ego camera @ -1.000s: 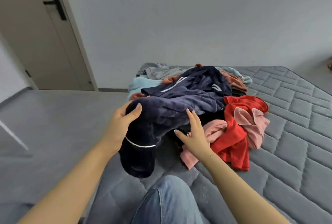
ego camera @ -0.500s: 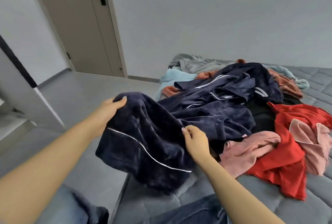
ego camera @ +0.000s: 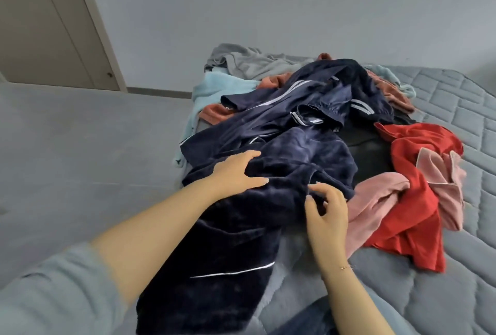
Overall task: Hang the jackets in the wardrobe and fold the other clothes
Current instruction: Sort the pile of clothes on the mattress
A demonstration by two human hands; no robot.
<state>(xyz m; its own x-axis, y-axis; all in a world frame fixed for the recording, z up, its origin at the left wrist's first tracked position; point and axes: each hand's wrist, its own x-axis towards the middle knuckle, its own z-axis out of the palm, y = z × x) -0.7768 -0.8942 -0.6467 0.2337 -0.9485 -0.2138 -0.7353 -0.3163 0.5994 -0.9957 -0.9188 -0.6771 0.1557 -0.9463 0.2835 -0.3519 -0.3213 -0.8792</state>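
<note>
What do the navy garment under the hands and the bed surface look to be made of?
Navy garment: seemingly velvet or velour, a soft plush pile with shifting sheen and thin white piping. Bed surface: grey quilted fabric, matte, stitched into rectangular padded blocks; the fibre cannot be told.

Single head-worn view, forward and down.
It looks from the near edge of the mattress (ego camera: pixel 434 267) toward the far wall (ego camera: pixel 268 12), close above it.

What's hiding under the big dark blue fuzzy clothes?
Under the dark blue clothes peek a black garment, an orange one and a light blue one. Most of each stays covered, so what they are is unclear.
</note>
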